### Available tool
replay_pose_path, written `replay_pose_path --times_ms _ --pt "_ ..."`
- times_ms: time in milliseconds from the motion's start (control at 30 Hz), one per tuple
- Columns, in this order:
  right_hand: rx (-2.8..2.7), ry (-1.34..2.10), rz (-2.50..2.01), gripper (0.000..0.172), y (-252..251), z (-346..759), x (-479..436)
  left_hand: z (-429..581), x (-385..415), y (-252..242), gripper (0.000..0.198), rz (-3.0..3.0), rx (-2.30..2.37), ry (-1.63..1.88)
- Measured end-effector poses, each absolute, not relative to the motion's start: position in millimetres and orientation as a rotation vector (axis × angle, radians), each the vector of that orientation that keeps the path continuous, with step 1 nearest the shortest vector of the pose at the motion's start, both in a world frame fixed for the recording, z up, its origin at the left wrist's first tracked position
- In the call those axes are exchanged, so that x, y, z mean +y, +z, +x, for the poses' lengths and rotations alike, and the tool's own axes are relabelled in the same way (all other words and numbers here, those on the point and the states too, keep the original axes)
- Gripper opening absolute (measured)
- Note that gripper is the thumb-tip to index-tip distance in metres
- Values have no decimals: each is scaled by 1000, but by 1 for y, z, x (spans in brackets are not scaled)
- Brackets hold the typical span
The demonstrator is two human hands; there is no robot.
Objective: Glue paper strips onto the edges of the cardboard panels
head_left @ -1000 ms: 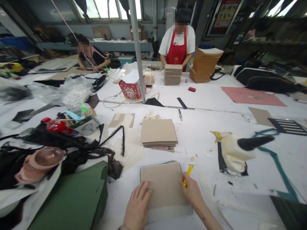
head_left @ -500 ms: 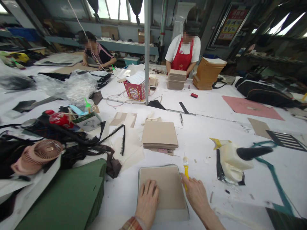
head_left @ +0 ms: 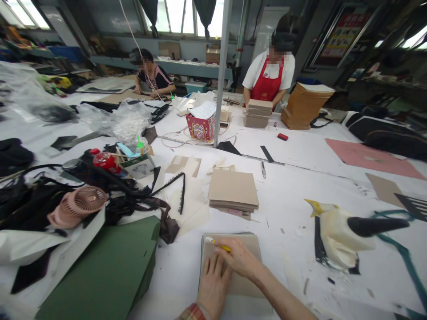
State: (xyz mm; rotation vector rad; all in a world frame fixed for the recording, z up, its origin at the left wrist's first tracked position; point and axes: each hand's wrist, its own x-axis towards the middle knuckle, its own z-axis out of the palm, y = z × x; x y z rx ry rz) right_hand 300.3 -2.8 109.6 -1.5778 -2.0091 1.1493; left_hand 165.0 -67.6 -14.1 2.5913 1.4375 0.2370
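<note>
In front of me lies a beige board (head_left: pixel 245 284) on top of a stack of grey-green sheets (head_left: pixel 201 255). My left hand (head_left: pixel 215 280) is pressed on the board's left part, fingers stretched out and holding nothing. Reaching across above it, my right hand (head_left: pixel 240 258) grips a yellow-handled tool (head_left: pixel 226 248) with a whitish tip. That tip is at the board's upper left corner; its exact kind I cannot make out. Just beyond, a neat pile of beige boards (head_left: pixel 233 189) rests on the white table (head_left: pixel 287 186).
A stack of green sheets (head_left: pixel 110 262) and a pink fan (head_left: pixel 88 200) occupy the left. To the right stands a whitish container (head_left: pixel 340 240) with a black handle-like piece. A pen (head_left: pixel 263 170) lies farther back. Two co-workers, one in a red apron (head_left: pixel 267 80), work across the table.
My right hand has moved left with the yellow-handled tool, from beside the board's right edge to its upper left corner. The whole view has shifted, so things appear farther right.
</note>
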Motion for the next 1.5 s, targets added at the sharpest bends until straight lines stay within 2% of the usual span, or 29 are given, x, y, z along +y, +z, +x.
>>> replay_pose_path --times_ms 267,367,467,633,900,1167,1267,1400,1500 --pt "-1946 905 -2006 34 120 412 -29 161 -58 22 31 2352 1332 238" --pt "-1816 816 -2051 35 129 441 -44 149 -27 44 20 2169 1465 204" --pt "-1650 757 -2048 37 133 448 -56 132 24 51 25 2037 1749 152" --pt "-1483 699 -2014 38 121 432 -64 118 102 30 29 1897 1940 -30" --pt "-1367 708 -2004 40 106 437 -70 121 123 4 34 1813 1925 -128" --pt "-1236 736 -1959 40 107 434 -77 98 122 -14 26 1800 1854 128" --pt "-1169 750 -1940 45 105 428 -78 88 116 -17 20 1782 1807 289" --pt "-1057 933 -1816 53 99 413 -78 79 99 -14 15 1792 1768 512" --pt "-1127 968 -1778 46 100 388 -70 75 83 2 20 1859 1717 687"
